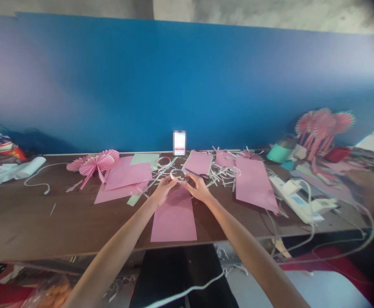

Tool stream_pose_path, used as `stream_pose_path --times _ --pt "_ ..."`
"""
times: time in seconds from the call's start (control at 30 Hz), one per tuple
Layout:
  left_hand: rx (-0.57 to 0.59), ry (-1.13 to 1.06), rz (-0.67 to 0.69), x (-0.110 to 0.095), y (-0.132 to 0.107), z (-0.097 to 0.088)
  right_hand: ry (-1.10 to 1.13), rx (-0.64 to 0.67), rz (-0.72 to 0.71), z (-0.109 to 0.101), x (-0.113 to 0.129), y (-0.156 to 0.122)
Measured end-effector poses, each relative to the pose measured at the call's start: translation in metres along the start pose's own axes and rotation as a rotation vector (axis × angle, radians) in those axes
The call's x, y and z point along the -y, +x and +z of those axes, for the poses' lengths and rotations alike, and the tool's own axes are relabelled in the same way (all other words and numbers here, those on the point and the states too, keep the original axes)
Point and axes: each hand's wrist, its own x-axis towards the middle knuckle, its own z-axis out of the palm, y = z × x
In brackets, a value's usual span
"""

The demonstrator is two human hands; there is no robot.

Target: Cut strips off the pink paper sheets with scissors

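Note:
Over the near sheet of pink paper (174, 222), both hands come together at a thin ring that looks like a roll of tape (177, 171). My left hand (163, 191) is closed on the ring's left side. My right hand (198, 189) has its fingers bent in a pinch at the ring's near right edge; fine detail between the fingertips is too small to make out. Just beyond the right hand lies a dark tool, seemingly scissors (197, 173), partly hidden. A second ring, also like a tape roll (164, 161), rests farther back.
Pink sheets (254, 182) and tangled paper strips (222, 173) cover the table's middle. Folded pink paper fans (98, 164) lie left; more fans (324, 124) stand right. A phone (179, 143) leans against the blue wall. A power strip (295, 201) with cables and another person's blurred hand (369, 188) are right.

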Motion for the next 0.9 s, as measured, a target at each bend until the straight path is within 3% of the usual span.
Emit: stream_pose_path --times 0.13,0.9 --pt "0.01 0.054 0.046 0.0007 -0.0002 0.0006 0.069 0.075 -0.014 -0.0039 -0.003 0.0017" --pt "0.034 0.219 0.088 0.0027 0.0019 0.0014 -0.011 0.087 -0.047 -0.0071 -0.0075 0.0002"
